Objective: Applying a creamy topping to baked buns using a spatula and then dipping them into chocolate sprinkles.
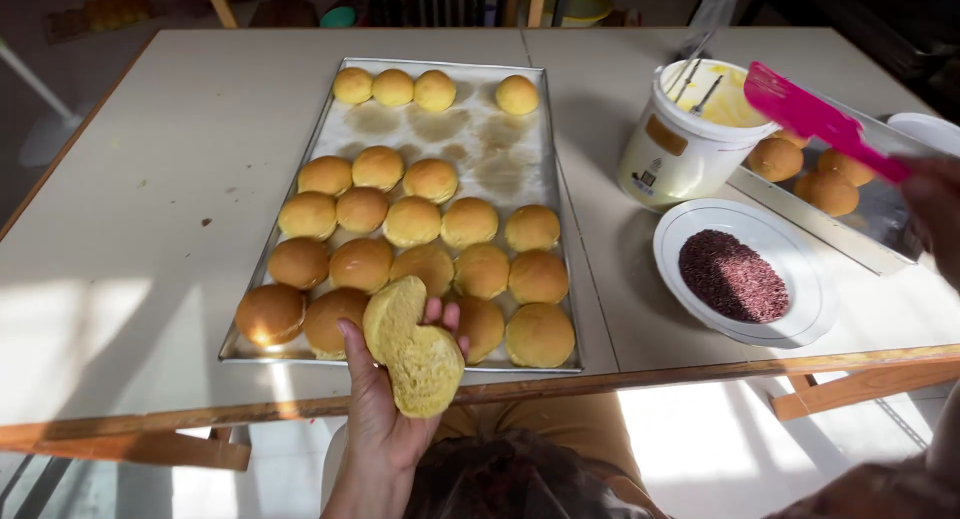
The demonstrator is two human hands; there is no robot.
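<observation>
the pale desk (150, 179) is bare on your far left, apart from a few small dark crumbs. next comes the long metal baking tray (520, 159), set lengthwise away from you, with round golden buns (412, 221) packed in rows at its near end, four more along the far edge, and greasy round marks on the paper between them.

your left hand (385, 409) is raised palm-up over the near edge of the tray, its fingers curled around a split bun (412, 351) that lies opened out, the pale yellow crumb facing up; the hand is clamped on that bun, thumb on the left side and fingertips showing on the right.

right of the tray stands a white plastic tub (680, 154) with a small tan rectangular label high on its side and a dark square label lower down; it holds a yellow spread. in front of it sits a white plate (800, 309) with a heap of dark chocolate sprinkles (733, 276).

past the tub, a second metal tray (850, 234) carries a few more buns. at the far right your right hand (935, 214) is blurred at the frame edge, closed on the handle of a bright pink spatula (815, 119) whose blade hovers over the tub's rim.
</observation>
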